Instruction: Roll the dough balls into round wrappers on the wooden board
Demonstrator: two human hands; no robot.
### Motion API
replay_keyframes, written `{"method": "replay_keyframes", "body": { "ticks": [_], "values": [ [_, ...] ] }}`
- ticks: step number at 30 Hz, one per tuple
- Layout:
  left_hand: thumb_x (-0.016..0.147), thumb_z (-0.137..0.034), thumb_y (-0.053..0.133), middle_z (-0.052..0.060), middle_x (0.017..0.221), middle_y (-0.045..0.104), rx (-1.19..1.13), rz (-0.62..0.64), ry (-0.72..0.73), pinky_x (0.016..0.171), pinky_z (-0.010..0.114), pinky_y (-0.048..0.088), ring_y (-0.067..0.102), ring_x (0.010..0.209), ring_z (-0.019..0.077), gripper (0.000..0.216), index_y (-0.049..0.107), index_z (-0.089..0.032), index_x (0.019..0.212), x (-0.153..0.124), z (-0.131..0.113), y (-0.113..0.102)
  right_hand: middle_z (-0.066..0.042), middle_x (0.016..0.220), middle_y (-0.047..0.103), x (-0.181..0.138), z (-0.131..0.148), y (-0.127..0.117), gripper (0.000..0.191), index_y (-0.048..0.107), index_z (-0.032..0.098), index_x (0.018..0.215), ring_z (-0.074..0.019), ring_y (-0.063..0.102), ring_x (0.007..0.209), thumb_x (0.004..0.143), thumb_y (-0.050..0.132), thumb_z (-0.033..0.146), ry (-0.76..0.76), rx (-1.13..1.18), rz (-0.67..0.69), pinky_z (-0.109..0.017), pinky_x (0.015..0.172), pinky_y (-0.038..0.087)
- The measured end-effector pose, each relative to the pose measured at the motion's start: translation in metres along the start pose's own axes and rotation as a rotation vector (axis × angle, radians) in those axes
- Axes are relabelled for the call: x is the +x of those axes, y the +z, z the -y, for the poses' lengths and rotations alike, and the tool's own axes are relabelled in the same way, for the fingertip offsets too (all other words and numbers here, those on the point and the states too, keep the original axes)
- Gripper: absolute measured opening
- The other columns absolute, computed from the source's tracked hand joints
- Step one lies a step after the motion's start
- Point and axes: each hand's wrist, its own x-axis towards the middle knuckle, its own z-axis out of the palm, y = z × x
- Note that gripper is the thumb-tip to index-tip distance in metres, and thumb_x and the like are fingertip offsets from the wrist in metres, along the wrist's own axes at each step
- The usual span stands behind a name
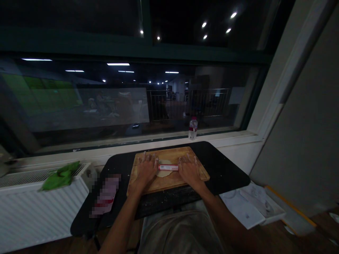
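Note:
A rolling pin [168, 167] with a red-and-white printed wrapper lies level across a thin, pale sheet of dough [163, 173]. The dough rests on a wooden board [153, 189]. My left hand [147, 165] is over the pin's left end, fingers pointing away from me, with white powder on the fingertips. Over the right end is my right hand [188, 167], its fingers likewise forward and whitened. Both ends of the pin are hidden beneath my hands.
The board lies on a black table [225, 169] dotted with white specks. A blurred pinkish packet [107, 194] lies at its left. Beyond stands a clear bottle [193, 129] on the windowsill. A green cloth [60, 176] drapes the radiator [39, 215]; white boxes [246, 206] sit at right.

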Motion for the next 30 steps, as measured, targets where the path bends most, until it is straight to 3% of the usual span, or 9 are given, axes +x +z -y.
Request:
{"method": "replay_keyframes", "body": {
  "ticks": [5, 12, 20, 26, 30],
  "values": [
    [0.116, -0.037, 0.029, 0.019, 0.166, 0.058, 0.025, 0.021, -0.012, 0.129, 0.072, 0.031, 0.031, 0.167, 0.0453, 0.056, 0.059, -0.021, 0.160, 0.002, -0.005, -0.002, -0.013, 0.161, 0.064, 0.033, -0.010, 0.003, 0.052, 0.070, 0.018, 0.152, -0.0358, 0.044, 0.161, 0.114, 0.036, 0.032, -0.022, -0.026, 0.090, -0.060, 0.136, 0.016],
    [0.114, -0.037, 0.031, 0.020, 0.162, 0.062, 0.032, 0.045, -0.021, 0.125, 0.070, 0.036, 0.043, 0.159, 0.0453, 0.056, 0.060, -0.019, 0.158, 0.007, -0.006, 0.000, -0.012, 0.169, 0.055, 0.060, -0.013, 0.002, 0.055, 0.062, 0.021, 0.161, -0.0342, 0.042, 0.163, 0.112, 0.037, 0.027, -0.084, -0.020, 0.202, -0.062, 0.136, 0.019],
    [0.114, -0.042, 0.032, 0.022, 0.151, 0.068, 0.032, 0.029, -0.019, 0.122, 0.066, 0.038, 0.050, 0.152, 0.0438, 0.055, 0.064, -0.019, 0.152, 0.009, -0.002, 0.006, -0.018, 0.162, 0.062, 0.029, -0.010, 0.005, 0.055, 0.065, 0.012, 0.156, -0.0313, 0.052, 0.156, 0.115, 0.033, 0.028, -0.045, -0.041, 0.098, -0.049, 0.136, 0.023],
    [0.112, -0.044, 0.040, 0.023, 0.153, 0.066, -0.009, 0.065, 0.045, 0.125, 0.065, 0.033, 0.055, 0.146, 0.0424, 0.054, 0.057, -0.019, 0.157, 0.006, 0.005, 0.012, -0.019, 0.157, 0.066, 0.005, -0.002, 0.001, 0.054, 0.065, 0.012, 0.156, -0.0301, 0.051, 0.157, 0.116, 0.032, 0.029, -0.005, -0.001, 0.001, -0.054, 0.137, 0.019],
    [0.113, -0.043, 0.037, 0.023, 0.149, 0.069, -0.022, 0.038, 0.063, 0.125, 0.063, 0.034, 0.055, 0.145, 0.0417, 0.054, 0.058, -0.017, 0.156, 0.006, 0.007, 0.015, -0.023, 0.159, 0.063, -0.013, 0.005, 0.003, 0.056, 0.064, 0.008, 0.155, -0.0328, 0.054, 0.155, 0.117, 0.032, 0.031, 0.037, 0.004, -0.057, -0.053, 0.133, 0.030]
  ]
}}
